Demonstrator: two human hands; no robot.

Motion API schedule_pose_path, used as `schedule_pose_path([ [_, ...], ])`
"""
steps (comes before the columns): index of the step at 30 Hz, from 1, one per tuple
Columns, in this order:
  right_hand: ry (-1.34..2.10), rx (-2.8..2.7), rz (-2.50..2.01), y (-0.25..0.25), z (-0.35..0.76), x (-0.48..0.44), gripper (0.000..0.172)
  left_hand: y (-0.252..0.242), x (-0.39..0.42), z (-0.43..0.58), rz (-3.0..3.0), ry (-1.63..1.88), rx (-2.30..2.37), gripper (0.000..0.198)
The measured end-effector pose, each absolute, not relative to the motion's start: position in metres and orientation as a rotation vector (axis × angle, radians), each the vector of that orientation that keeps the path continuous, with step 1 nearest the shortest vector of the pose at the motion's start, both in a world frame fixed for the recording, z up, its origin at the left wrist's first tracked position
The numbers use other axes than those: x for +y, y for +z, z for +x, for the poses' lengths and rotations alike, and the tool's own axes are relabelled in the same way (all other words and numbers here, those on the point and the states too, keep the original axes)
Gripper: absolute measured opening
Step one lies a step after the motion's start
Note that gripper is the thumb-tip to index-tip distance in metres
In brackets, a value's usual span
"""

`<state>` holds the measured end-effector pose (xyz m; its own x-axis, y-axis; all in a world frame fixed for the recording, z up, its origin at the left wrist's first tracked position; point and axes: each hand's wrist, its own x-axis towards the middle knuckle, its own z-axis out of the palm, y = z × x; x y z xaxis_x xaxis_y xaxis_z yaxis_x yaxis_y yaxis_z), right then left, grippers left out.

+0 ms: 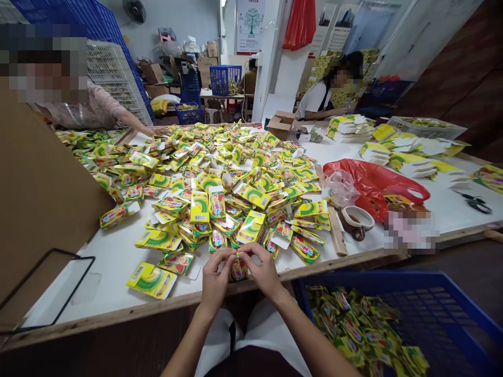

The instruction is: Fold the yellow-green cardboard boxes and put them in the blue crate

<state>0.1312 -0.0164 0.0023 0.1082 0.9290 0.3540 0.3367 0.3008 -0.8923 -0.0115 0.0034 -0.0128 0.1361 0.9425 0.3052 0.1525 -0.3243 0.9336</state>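
Note:
At the table's front edge, a small printed carton [239,269] in yellow, green and red sits between my hands. My left hand [215,276] pinches its top from the left, thumb and forefinger together. From the right, my right hand [264,271] pinches the same top edge, so the fingertips of both hands nearly meet. The fingers partly hide the carton's upper end. Just beyond lies a big heap of similar yellow cartons [251,226], some with white flaps sticking out. One carton [151,280] lies apart to the left of my hands.
A blue crate [444,309] of small packets stands low at right. A wooden strip [337,230], a cup [358,220], a red bag [373,180] and scissors [477,203] lie on the right. A cardboard sheet [43,199] rises at left. A co-worker's hand [155,131] touches the heap's far side.

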Motion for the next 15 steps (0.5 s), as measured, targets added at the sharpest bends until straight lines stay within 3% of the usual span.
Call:
schedule_pose_path([
  [8,0.583,-1.456,-1.161,-0.012,0.135,-0.031,0.013,-0.012,-0.003,-0.015,1.887,1.261,0.938,0.018],
  [11,0.4,-1.418,-1.259,0.003,0.165,-0.053,0.013,-0.003,0.004,-0.005,2.009,1.221,0.914,0.023],
  [15,0.01,-1.334,-1.681,0.04,0.241,-0.103,0.017,0.001,0.032,0.012,2.363,1.085,1.031,0.043],
])
